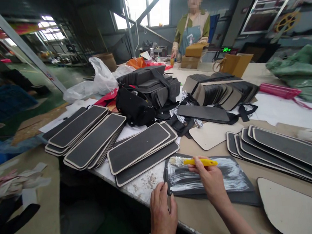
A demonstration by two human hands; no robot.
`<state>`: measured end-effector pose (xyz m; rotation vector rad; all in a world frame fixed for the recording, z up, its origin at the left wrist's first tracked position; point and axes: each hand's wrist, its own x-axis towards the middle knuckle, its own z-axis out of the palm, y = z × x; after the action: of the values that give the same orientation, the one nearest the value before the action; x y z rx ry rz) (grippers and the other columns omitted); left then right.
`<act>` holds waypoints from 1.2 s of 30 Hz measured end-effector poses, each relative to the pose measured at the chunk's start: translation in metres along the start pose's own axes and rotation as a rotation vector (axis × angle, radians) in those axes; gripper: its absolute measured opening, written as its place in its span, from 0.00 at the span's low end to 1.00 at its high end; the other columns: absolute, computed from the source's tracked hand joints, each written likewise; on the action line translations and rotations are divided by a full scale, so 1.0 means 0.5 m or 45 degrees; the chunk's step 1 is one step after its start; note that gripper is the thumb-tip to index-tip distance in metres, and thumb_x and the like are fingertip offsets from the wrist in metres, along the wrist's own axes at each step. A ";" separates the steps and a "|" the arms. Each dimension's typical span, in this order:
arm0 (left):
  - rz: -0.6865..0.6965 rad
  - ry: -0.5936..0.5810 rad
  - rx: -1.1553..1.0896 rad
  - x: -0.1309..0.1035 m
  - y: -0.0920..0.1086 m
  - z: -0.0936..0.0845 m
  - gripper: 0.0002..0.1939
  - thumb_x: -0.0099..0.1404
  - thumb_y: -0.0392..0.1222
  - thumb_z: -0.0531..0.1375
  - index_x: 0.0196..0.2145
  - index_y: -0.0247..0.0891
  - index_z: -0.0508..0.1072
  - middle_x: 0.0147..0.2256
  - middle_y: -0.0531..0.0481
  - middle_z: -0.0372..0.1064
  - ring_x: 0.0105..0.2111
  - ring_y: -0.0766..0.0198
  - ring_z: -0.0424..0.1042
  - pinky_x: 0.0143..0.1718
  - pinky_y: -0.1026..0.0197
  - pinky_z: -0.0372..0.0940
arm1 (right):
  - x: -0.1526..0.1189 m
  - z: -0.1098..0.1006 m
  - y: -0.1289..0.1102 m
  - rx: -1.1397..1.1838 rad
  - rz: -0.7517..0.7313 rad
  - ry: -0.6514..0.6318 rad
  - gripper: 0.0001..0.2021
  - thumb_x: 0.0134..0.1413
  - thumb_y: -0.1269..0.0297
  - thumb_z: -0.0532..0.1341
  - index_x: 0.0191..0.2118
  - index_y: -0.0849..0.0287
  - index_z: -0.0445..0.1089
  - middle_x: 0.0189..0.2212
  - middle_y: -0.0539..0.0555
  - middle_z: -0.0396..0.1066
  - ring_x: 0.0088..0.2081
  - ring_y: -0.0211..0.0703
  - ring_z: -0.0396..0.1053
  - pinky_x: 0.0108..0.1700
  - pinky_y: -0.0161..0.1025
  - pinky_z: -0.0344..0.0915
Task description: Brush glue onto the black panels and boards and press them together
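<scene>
My right hand (211, 181) is closed around the yellow handle of a paintbrush (200, 162). The whitish bristles lie on a dark panel (185, 180), near its far left corner. Streaky white paste, probably glue, covers much of the panel's top. At the panel's near left corner is my left hand (163, 212), its fingers stretched out and thumb apart, fingertips against the edge. Another dark sheet (245, 198) shows beneath the coated one. Left of these, dark panels with pale borders (139, 147) lie in an overlapping pile.
More pale-edged panels (94, 141) lie left, others (285, 153) right. A beige board (290, 207) is at near right, another (214, 134) beyond the coated panel. Farther back are a black bag (135, 106) and bundled dark pieces (221, 90). Across the table stands a person (192, 29) by cardboard boxes.
</scene>
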<state>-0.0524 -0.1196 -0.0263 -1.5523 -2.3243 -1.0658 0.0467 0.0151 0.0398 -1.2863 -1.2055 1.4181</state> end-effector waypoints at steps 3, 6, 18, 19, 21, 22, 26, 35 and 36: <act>-0.039 -0.027 -0.026 0.000 0.002 -0.004 0.15 0.61 0.34 0.51 0.46 0.31 0.68 0.43 0.37 0.67 0.44 0.54 0.67 0.43 0.50 0.68 | -0.011 -0.058 -0.024 -0.271 -0.088 0.131 0.23 0.41 0.44 0.62 0.34 0.61 0.69 0.24 0.55 0.73 0.30 0.50 0.73 0.41 0.45 0.69; -0.093 -0.083 -0.078 0.001 0.000 -0.008 0.17 0.61 0.31 0.49 0.46 0.31 0.68 0.44 0.37 0.67 0.46 0.55 0.66 0.45 0.51 0.67 | -0.037 -0.103 -0.044 -0.362 -0.057 0.252 0.23 0.40 0.44 0.62 0.34 0.61 0.70 0.25 0.56 0.74 0.31 0.51 0.73 0.40 0.45 0.70; -0.068 -0.198 0.009 -0.001 -0.010 0.007 0.25 0.56 0.24 0.44 0.49 0.30 0.67 0.46 0.37 0.65 0.47 0.53 0.63 0.46 0.47 0.65 | -0.069 -0.154 -0.027 -0.484 0.121 0.174 0.26 0.33 0.39 0.60 0.31 0.59 0.71 0.26 0.57 0.75 0.32 0.54 0.73 0.39 0.46 0.70; -0.056 -0.193 0.018 -0.003 -0.010 0.008 0.25 0.56 0.24 0.44 0.49 0.31 0.66 0.46 0.38 0.65 0.47 0.53 0.63 0.46 0.47 0.64 | -0.063 -0.183 -0.032 -0.566 0.097 0.254 0.26 0.33 0.39 0.59 0.31 0.59 0.71 0.26 0.57 0.75 0.34 0.55 0.73 0.40 0.47 0.70; -0.039 -0.184 0.015 -0.006 -0.012 0.008 0.24 0.57 0.25 0.44 0.50 0.31 0.66 0.46 0.38 0.65 0.47 0.53 0.63 0.46 0.46 0.64 | -0.054 -0.232 -0.043 -0.708 0.020 0.416 0.25 0.33 0.39 0.58 0.30 0.57 0.71 0.24 0.56 0.75 0.37 0.57 0.72 0.43 0.49 0.68; -0.038 -0.184 0.004 -0.007 -0.014 0.008 0.24 0.58 0.25 0.44 0.50 0.31 0.66 0.46 0.38 0.65 0.47 0.53 0.63 0.46 0.46 0.64 | -0.051 -0.249 -0.048 -0.761 -0.020 0.485 0.25 0.34 0.39 0.57 0.30 0.57 0.71 0.23 0.55 0.74 0.37 0.57 0.72 0.44 0.50 0.67; -0.071 -0.217 -0.098 0.000 -0.025 0.004 0.23 0.58 0.27 0.44 0.49 0.31 0.67 0.45 0.38 0.65 0.47 0.54 0.64 0.47 0.46 0.64 | -0.051 -0.260 -0.062 -0.771 -0.137 0.605 0.25 0.37 0.39 0.56 0.33 0.57 0.70 0.20 0.53 0.73 0.34 0.55 0.73 0.40 0.46 0.68; -0.265 -0.272 -0.266 0.066 -0.006 -0.008 0.19 0.56 0.34 0.48 0.42 0.33 0.72 0.39 0.40 0.67 0.42 0.53 0.66 0.45 0.46 0.64 | -0.042 -0.243 -0.034 -0.584 -0.061 0.382 0.22 0.39 0.41 0.58 0.28 0.56 0.71 0.29 0.55 0.75 0.36 0.52 0.72 0.36 0.41 0.70; -0.278 -0.273 -0.275 0.072 -0.002 -0.010 0.19 0.55 0.34 0.48 0.41 0.34 0.72 0.38 0.40 0.67 0.41 0.53 0.66 0.45 0.46 0.64 | -0.042 -0.247 -0.030 -0.604 -0.063 0.385 0.22 0.39 0.41 0.58 0.28 0.56 0.72 0.29 0.55 0.75 0.37 0.52 0.72 0.36 0.41 0.70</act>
<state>-0.0706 -0.0961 -0.0057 -1.5823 -2.6497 -1.2971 0.1716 0.0108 0.0576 -1.7066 -1.3951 0.8827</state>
